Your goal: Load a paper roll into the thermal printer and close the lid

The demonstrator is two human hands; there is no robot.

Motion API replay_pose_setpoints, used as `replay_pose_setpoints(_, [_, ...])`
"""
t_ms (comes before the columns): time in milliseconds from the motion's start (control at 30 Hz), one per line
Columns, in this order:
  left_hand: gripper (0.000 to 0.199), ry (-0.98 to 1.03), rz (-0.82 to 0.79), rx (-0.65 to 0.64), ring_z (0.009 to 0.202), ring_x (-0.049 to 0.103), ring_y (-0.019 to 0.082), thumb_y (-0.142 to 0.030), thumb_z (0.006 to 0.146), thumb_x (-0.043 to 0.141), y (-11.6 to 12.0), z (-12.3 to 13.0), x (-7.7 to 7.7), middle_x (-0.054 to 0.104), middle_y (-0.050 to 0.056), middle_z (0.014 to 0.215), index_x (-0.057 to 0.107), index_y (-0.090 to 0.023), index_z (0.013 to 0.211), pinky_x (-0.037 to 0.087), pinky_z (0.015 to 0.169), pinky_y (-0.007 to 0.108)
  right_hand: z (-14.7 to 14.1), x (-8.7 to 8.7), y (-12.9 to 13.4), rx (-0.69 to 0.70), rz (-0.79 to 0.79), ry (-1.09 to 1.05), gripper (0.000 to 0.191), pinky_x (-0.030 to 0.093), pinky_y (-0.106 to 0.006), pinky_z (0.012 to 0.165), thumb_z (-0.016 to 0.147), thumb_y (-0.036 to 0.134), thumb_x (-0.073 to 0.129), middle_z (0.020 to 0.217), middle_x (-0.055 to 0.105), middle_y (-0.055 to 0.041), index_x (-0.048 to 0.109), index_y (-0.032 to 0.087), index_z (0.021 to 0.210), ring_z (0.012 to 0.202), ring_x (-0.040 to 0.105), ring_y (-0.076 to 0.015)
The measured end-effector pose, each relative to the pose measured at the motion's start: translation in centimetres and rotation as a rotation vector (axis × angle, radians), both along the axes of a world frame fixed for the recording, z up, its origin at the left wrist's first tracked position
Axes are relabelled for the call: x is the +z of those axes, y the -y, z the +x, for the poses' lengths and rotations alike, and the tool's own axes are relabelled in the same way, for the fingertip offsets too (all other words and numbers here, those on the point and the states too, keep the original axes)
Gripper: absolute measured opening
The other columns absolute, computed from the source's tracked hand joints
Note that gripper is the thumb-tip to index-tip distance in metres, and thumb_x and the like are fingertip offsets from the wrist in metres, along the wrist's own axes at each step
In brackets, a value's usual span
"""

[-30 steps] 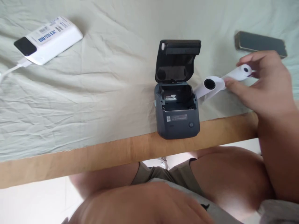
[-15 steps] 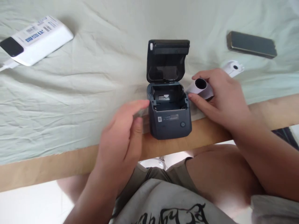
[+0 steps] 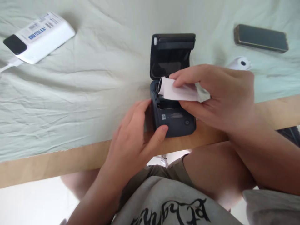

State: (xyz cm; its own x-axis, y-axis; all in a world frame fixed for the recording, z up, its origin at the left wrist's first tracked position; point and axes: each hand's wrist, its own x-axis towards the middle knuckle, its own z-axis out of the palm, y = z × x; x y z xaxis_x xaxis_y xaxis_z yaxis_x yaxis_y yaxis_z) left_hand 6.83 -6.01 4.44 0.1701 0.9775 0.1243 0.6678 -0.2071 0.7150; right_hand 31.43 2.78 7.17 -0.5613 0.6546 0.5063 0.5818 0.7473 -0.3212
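A dark blue label printer [image 3: 174, 126] stands at the table's front edge, its black lid [image 3: 171, 57] swung up and back. My left hand [image 3: 136, 131] holds the printer's left side, fingers along the side and thumb on the front. Pinched between thumb and fingers of my right hand [image 3: 217, 93] is a white paper roll [image 3: 179, 90], over the printer's paper bay and partly covering it. The roll's open left end faces the bay's left wall, and a loose paper end sticks out near my palm. Whether the roll touches the bay, I cannot tell.
Behind my right hand lies another small white roll or spool [image 3: 241, 63]. A dark phone-like slab [image 3: 261, 38] rests farther back on the right. At the left is a white device [image 3: 50, 39] with a label and a cable [image 3: 9, 65]. Pale green cloth [image 3: 93, 103] covers the wooden table [image 3: 70, 159].
My right hand has carried the white roll leftward from beside the printer to above its bay, turning it on its side. My left hand has closed onto the printer's left side.
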Motion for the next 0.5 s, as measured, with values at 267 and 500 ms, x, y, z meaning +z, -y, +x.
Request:
replay_pose_setpoints(267, [0.055, -0.011, -0.031, -0.041, 0.156, 0.076, 0.035, -0.043, 0.122, 0.063, 0.5, 0.0, 0.0, 0.077, 0.018, 0.17, 0.063, -0.016, 0.17, 0.066, 0.134, 0.052, 0.8, -1.1, -2.0, -0.001, -0.105, -0.081, 0.005, 0.073, -0.033, 0.087, 0.11, 0.027, 0.074, 0.127, 0.093, 0.0032, 0.072, 0.027, 0.105, 0.112, 0.092, -0.0199])
replay_pose_setpoints(500, [0.055, 0.044, -0.026, -0.057, 0.158, 0.077, 0.036, -0.046, 0.124, 0.065, 0.6, -0.2, -0.3, 0.077, 0.016, 0.171, 0.059, -0.021, 0.173, 0.066, 0.135, 0.055, 1.1, -1.2, -2.3, 0.049, -0.244, -0.097, 0.009, 0.078, -0.04, 0.107, 0.111, 0.029, 0.078, 0.128, 0.093, -0.0009, 0.075, 0.027, 0.103, 0.125, 0.092, -0.0237])
